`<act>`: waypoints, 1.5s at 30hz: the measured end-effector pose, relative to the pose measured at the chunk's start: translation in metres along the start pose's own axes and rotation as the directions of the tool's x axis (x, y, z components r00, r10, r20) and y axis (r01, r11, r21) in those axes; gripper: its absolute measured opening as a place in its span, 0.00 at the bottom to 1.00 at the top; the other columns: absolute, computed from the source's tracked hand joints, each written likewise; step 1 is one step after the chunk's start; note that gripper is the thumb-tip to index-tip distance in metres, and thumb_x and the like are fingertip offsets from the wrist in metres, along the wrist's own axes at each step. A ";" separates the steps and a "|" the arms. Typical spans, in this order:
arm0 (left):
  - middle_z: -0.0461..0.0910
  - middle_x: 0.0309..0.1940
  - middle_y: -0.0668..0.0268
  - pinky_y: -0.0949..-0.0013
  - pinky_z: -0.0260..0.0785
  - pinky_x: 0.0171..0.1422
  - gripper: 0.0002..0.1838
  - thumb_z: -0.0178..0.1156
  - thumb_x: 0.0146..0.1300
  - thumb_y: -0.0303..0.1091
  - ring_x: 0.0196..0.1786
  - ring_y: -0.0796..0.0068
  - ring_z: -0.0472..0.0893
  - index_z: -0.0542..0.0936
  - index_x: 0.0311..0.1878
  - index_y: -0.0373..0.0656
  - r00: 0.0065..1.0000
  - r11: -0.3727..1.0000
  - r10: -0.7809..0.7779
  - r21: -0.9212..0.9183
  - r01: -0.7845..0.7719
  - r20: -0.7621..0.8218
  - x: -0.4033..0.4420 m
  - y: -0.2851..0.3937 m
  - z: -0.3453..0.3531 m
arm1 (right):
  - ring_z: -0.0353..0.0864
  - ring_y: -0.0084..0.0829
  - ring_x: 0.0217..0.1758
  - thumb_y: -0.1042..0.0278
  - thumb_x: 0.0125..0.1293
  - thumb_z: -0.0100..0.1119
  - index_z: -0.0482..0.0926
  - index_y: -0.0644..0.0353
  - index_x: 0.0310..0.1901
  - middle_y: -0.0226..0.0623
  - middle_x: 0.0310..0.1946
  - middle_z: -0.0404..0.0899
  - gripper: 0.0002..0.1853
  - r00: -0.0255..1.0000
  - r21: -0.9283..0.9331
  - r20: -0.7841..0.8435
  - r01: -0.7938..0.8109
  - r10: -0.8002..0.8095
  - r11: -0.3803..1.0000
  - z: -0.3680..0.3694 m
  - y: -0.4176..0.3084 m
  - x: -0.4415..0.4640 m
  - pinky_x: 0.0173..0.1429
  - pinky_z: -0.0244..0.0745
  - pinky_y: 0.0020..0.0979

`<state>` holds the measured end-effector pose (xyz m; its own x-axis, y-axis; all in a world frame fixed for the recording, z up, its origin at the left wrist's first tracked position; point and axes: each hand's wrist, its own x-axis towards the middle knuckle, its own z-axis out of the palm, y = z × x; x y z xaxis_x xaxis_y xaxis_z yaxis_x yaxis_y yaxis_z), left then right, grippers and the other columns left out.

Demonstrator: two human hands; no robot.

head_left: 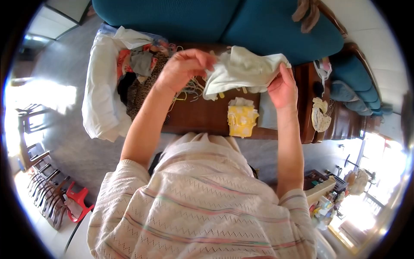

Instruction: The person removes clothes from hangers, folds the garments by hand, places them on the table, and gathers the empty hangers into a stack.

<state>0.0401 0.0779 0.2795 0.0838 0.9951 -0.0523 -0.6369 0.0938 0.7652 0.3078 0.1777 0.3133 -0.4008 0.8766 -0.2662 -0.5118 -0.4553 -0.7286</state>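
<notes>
Cloth [246,71] in right hand [283,88], its contact with blurry left hand [186,67] unclear.

One head-worn wide view, facing forward and steeply down; wearer's striped top [202,211] close at 6 o'clock, teal sofa [276,30] farther at 12; 9 o'clock overexposed, probably unreadable.

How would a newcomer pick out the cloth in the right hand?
Start at the blue sofa, then drop to the brown wooden surface before it. Above that, the right hand grips a white cloth by one end. Unlike the patterned yellow cloth lying nearby, it is plain, pale and held up.
</notes>
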 end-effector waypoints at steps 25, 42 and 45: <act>0.79 0.32 0.67 0.67 0.73 0.36 0.11 0.60 0.52 0.40 0.33 0.65 0.80 0.81 0.39 0.51 0.769 -0.288 0.454 0.891 -0.351 0.450 0.074 0.066 0.104 | 0.70 0.15 0.32 0.77 0.58 0.57 0.77 0.64 0.29 0.23 0.27 0.75 0.02 0.728 -0.712 0.298 0.600 -0.617 0.364 0.062 -0.045 -0.001 0.39 0.64 0.16; 0.79 0.35 0.67 0.64 0.73 0.44 0.16 0.60 0.53 0.46 0.41 0.66 0.79 0.80 0.44 0.54 0.867 -0.344 0.425 0.932 -0.114 0.262 0.113 0.044 0.058 | 0.78 0.24 0.44 0.65 0.65 0.52 0.73 0.65 0.51 0.37 0.45 0.78 0.17 0.996 -0.632 0.077 0.022 0.035 0.775 0.084 -0.087 -0.025 0.48 0.72 0.24; 0.79 0.37 0.63 0.64 0.71 0.45 0.23 0.58 0.55 0.54 0.41 0.63 0.79 0.78 0.48 0.49 0.911 -0.162 0.365 0.977 -0.140 0.191 0.111 -0.005 0.015 | 0.77 0.29 0.49 0.61 0.68 0.48 0.70 0.66 0.55 0.40 0.49 0.76 0.20 0.995 -0.532 0.098 0.045 0.008 0.846 0.073 -0.110 -0.034 0.53 0.71 0.28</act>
<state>0.0644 0.1875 0.2793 -0.0096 0.9351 0.3544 0.8398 -0.1848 0.5105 0.3219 0.1867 0.4483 -0.4777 0.8533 -0.2090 -0.0471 -0.2624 -0.9638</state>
